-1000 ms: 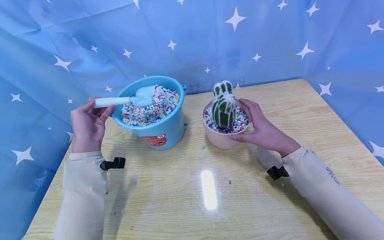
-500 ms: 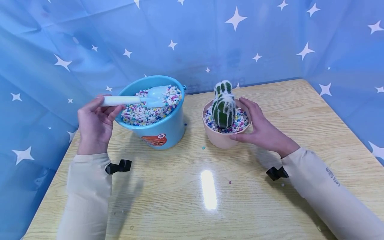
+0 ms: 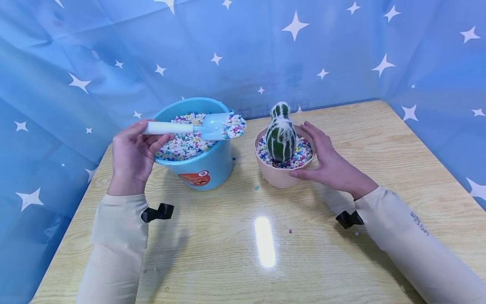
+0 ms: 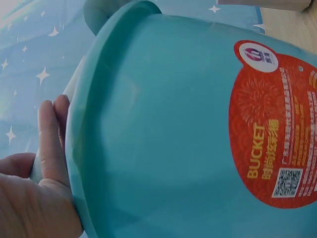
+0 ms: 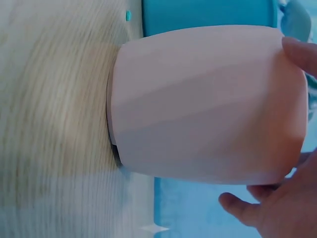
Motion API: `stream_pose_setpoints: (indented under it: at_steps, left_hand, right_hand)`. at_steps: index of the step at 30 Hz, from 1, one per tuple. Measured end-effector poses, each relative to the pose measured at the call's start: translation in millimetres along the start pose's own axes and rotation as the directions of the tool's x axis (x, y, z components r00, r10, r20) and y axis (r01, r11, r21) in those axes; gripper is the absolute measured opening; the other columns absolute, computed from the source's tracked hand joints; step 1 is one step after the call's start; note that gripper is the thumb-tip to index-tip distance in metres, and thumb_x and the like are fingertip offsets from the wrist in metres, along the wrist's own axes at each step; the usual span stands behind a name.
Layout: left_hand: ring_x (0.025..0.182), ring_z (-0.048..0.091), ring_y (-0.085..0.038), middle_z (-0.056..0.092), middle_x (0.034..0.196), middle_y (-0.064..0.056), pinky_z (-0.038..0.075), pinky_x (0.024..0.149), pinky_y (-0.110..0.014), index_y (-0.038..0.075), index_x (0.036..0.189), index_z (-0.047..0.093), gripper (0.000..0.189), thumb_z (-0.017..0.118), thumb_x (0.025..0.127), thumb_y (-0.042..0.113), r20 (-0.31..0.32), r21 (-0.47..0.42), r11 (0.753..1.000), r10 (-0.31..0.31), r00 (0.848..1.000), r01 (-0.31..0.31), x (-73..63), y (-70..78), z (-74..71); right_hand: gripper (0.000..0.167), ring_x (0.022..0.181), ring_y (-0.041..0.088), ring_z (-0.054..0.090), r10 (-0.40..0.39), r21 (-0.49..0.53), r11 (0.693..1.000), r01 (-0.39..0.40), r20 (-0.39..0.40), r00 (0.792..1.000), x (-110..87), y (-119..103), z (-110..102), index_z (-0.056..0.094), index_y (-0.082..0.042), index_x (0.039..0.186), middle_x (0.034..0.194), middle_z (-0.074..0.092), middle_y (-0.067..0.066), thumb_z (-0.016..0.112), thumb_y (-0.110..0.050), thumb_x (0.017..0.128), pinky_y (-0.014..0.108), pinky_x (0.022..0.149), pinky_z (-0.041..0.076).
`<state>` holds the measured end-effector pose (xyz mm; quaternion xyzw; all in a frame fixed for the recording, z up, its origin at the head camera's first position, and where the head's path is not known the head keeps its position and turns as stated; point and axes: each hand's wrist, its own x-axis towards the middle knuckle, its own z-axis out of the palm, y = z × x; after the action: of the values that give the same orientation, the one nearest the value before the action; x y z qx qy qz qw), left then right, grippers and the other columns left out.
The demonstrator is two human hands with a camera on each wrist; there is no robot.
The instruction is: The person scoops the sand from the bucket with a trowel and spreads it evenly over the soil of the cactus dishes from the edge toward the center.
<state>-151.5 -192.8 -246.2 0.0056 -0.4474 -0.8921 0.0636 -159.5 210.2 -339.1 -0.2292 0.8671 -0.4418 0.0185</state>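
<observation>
My left hand (image 3: 133, 154) grips the white handle of a small light-blue shovel (image 3: 212, 126), held level above the bucket. Multicoloured pebbles (image 3: 234, 126) lie heaped at the blade's tip, which reaches past the bucket's right rim. Below it stands the blue bucket (image 3: 216, 169), holding more of these pebbles; its red label (image 4: 272, 129) shows in the left wrist view. To the right is a pink flowerpot (image 3: 279, 176) with a green cactus (image 3: 281, 141) set in coloured pebbles. My right hand (image 3: 328, 162) holds the pot by its right side, thumb in front and fingers behind the rim.
The wooden table (image 3: 212, 253) carries a few stray pebbles, one of them turquoise (image 3: 257, 187) between bucket and pot. A blue curtain with white stars (image 3: 258, 50) hangs behind and along the sides. Black straps sit on both wrists.
My left hand has moved right, lifting the loaded shovel from inside the bucket to over its right rim. The right hand stays on the flowerpot; the cactus leans slightly further left.
</observation>
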Motion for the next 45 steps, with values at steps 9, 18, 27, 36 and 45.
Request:
stream_pose_setpoints:
  at_steps: [9,18,27,36,45]
  left_hand:
    - [0.071,0.071,-0.032,0.068,0.094,-0.024,0.062,0.074,-0.033,-0.010,0.103,0.060,0.021,0.047,0.102,0.006,0.057,0.056,0.998,-0.003,0.998,0.000,1.3,-2.3,8.0]
    - [0.072,0.071,-0.031,0.064,0.104,-0.027,0.061,0.077,-0.033,-0.012,0.103,0.059,0.023,0.048,0.103,0.008,0.060,0.123,0.992,-0.033,0.998,0.025,-2.3,-6.6,12.2]
    - [0.075,0.072,-0.033,0.066,0.104,-0.026,0.061,0.079,-0.035,-0.011,0.102,0.061,0.024,0.047,0.103,0.008,0.096,0.150,0.989,-0.021,0.995,0.007,-1.2,-8.8,14.7]
    - [0.077,0.072,-0.033,0.064,0.107,-0.028,0.061,0.079,-0.035,-0.011,0.102,0.059,0.024,0.046,0.104,0.009,0.099,0.179,0.984,-0.025,0.995,0.007,-1.7,-9.2,16.6]
    - [0.078,0.072,-0.031,0.064,0.108,-0.027,0.060,0.080,-0.035,-0.011,0.104,0.059,0.024,0.047,0.104,0.009,0.103,0.213,0.977,-0.005,0.995,-0.017,-0.9,-9.5,19.9]
  right_hand:
    - [0.102,0.146,0.026,0.002,0.004,-0.031,1.000,-0.005,-0.029,1.000,0.9,-0.6,2.3,0.019,-0.028,0.157,0.162,0.004,0.005,0.084,-0.039,0.079,0.073,0.110,0.016]
    - [0.103,0.147,0.025,-0.001,0.020,-0.015,1.000,-0.020,0.021,1.000,2.2,3.7,3.6,0.017,-0.028,0.157,0.162,0.000,0.003,0.084,-0.039,0.079,0.073,0.110,0.013]
    - [0.106,0.146,0.029,0.004,0.002,-0.053,0.999,-0.001,0.009,1.000,2.1,-0.9,4.9,0.017,-0.023,0.157,0.160,0.005,0.008,0.084,-0.040,0.078,0.070,0.111,0.018]
    - [0.108,0.146,0.029,0.007,0.035,-0.039,0.999,-0.035,0.018,0.999,1.6,0.5,3.1,0.015,-0.023,0.158,0.160,0.006,0.007,0.084,-0.042,0.078,0.068,0.113,0.018]
    - [0.112,0.144,0.035,0.005,0.075,-0.104,0.992,-0.078,-0.036,0.997,-1.9,-8.9,4.4,0.012,-0.014,0.157,0.159,0.002,0.013,0.083,-0.049,0.077,0.069,0.111,0.022]
